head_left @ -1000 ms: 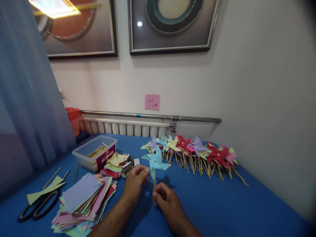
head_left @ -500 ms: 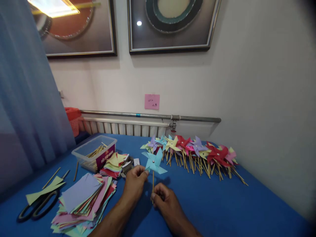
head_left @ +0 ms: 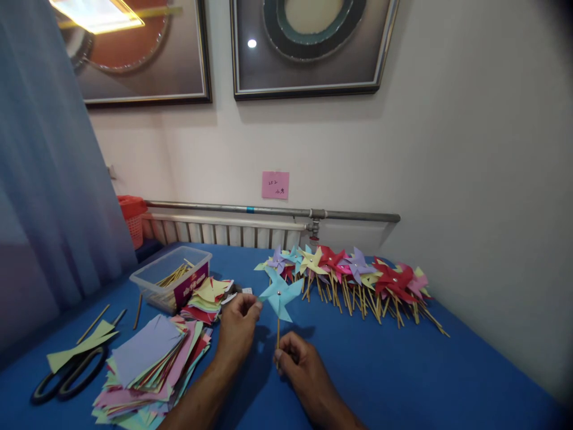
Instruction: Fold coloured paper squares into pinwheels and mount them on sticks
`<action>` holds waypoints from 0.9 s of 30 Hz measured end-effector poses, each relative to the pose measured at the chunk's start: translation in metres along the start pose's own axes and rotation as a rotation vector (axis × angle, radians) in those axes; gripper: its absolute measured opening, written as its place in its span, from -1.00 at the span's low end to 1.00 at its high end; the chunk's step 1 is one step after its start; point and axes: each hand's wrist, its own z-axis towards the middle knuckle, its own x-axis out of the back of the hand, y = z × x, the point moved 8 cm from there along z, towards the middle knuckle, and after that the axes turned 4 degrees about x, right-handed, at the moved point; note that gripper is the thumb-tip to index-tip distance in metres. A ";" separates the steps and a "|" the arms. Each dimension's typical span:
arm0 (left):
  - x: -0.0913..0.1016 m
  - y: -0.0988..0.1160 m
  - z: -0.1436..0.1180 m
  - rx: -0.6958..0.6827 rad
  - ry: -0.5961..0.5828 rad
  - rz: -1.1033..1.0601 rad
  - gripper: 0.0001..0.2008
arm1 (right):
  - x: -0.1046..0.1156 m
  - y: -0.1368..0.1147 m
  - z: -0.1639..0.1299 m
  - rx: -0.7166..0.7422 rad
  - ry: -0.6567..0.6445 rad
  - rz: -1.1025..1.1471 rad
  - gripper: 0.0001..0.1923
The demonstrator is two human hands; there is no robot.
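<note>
A light-blue paper pinwheel on a thin wooden stick stands upright before me. A small shiny pin marks its centre. My right hand is closed around the lower part of the stick. With thumb and forefinger drawn together, my left hand is at the tip of the pinwheel's left blade. The exact contact there is small and hard to see. Behind my left hand lies a pile of small folded papers, and a small box beside it is partly hidden by that hand.
Finished pinwheels lie in a row along the blue table's back right. At left are a clear plastic box of sticks, a stack of coloured paper and black-handled scissors under pale green paper. A radiator runs behind.
The pinwheel's blades have turned clockwise on the stick. My left hand has shifted slightly left and up along with a blade. My right hand keeps its hold in the same place.
</note>
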 end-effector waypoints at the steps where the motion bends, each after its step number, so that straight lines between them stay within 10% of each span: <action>1: -0.005 -0.003 -0.001 0.011 -0.029 -0.001 -0.81 | 0.002 0.000 0.001 0.007 0.013 0.001 -0.88; 8: -0.044 -0.024 -0.015 0.114 -0.267 -0.085 -0.76 | 0.008 0.002 0.001 -0.011 0.060 -0.001 -0.87; 27: -0.054 -0.034 -0.022 0.172 -0.332 -0.105 -0.84 | 0.006 0.006 0.004 -0.003 0.063 0.005 -0.86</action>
